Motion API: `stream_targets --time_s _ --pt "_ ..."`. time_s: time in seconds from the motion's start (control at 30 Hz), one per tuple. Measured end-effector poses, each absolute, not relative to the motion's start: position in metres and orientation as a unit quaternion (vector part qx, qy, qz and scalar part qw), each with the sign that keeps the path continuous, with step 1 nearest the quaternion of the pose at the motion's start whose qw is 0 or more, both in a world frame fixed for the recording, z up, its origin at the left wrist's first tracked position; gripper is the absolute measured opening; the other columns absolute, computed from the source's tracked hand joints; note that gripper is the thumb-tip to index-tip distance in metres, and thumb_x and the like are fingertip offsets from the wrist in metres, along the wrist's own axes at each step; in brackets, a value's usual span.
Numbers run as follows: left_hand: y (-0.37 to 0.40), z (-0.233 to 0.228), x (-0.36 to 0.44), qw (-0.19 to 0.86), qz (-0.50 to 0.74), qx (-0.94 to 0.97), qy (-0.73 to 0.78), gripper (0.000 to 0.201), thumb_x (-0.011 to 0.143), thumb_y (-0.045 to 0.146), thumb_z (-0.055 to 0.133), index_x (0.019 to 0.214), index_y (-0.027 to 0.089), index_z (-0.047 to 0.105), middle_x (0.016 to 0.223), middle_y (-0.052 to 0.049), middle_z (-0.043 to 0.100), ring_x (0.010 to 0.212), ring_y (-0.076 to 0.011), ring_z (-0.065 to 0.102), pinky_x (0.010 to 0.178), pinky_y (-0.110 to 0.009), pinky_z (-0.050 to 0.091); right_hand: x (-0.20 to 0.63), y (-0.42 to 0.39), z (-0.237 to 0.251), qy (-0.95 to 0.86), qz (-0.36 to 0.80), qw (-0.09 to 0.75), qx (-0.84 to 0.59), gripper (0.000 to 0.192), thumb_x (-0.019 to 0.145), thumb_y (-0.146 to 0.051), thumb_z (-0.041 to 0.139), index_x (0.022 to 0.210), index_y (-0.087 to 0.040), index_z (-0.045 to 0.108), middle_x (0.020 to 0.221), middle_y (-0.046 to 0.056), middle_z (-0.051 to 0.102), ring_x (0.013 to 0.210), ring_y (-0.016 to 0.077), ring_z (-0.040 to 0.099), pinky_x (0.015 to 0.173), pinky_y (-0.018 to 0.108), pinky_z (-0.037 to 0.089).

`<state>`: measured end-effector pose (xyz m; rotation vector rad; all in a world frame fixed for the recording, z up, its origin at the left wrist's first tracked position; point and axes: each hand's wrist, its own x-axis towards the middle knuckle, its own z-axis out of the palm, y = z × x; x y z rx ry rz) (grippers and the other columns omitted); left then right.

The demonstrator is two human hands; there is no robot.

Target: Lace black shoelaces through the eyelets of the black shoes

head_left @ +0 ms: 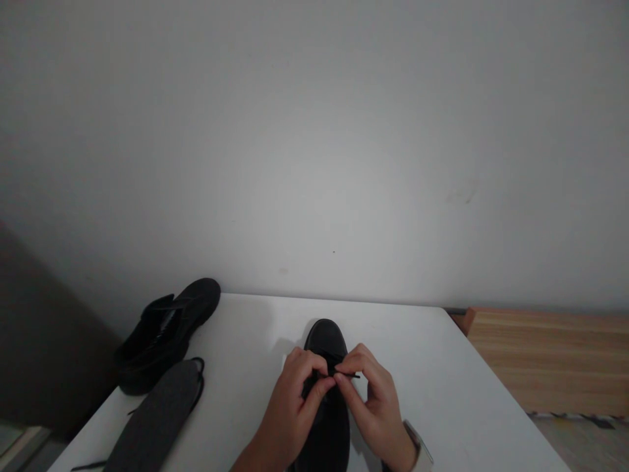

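A black shoe lies on the white table with its toe pointing away from me. Over its front opening, my right hand pinches a thin black shoelace between thumb and forefinger, the tip sticking out to the right. My left hand is closed too, its thumb and forefinger pinched on the lace right beside the right fingertips. Both hands hide much of the lacing and the middle of the shoe.
Another black shoe stands at the table's left edge. Near it lie a dark grey insole and a black lace. The white table meets a pale wall; a wooden surface is at the right.
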<state>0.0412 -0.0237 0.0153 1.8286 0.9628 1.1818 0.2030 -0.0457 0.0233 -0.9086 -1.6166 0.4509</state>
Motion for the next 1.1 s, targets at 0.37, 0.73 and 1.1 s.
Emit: stream_targets --time_s 0.37,0.73,1.1 --pt "-0.0172 0.0214 0.0380 0.497 0.450 0.633 0.387 0.010 0.088 0.027 0.061 0.082 0.020 0.065 0.082 -0.002 0.069 0.082 -0.0200 0.064 0.079 -0.030 0.046 0.2058 -0.0473 0.0283 -0.721 0.231 0.546 -0.359 0.014 0.093 -0.014 0.054 0.083 -0.023 0.054 0.075 0.000 0.055 0.074 0.0176 0.052 0.064 0.032 0.038" --pt "-0.0169 0.0172 0.0410 0.471 0.481 0.654 0.345 0.012 0.076 0.013 0.063 0.072 0.020 0.054 0.078 -0.002 0.066 0.077 -0.0176 0.065 0.075 -0.030 0.049 0.2053 -0.0414 0.0220 -0.748 0.207 0.475 -0.415 0.013 0.085 -0.013 0.050 0.080 -0.023 0.043 0.077 0.001 0.048 0.073 0.0191 0.048 0.063 0.032 0.036" --pt "-0.0209 0.0188 0.0395 0.364 0.508 0.700 0.344 0.013 0.082 0.010 0.062 0.079 0.022 0.057 0.086 -0.002 0.067 0.082 -0.0175 0.067 0.076 -0.029 0.052 0.2077 -0.0417 0.0262 -0.749 0.246 0.471 -0.396 0.011 0.092 -0.014 0.050 0.097 -0.023 0.054 0.094 0.005 0.056 0.091 0.0219 0.055 0.078 0.036 0.045"
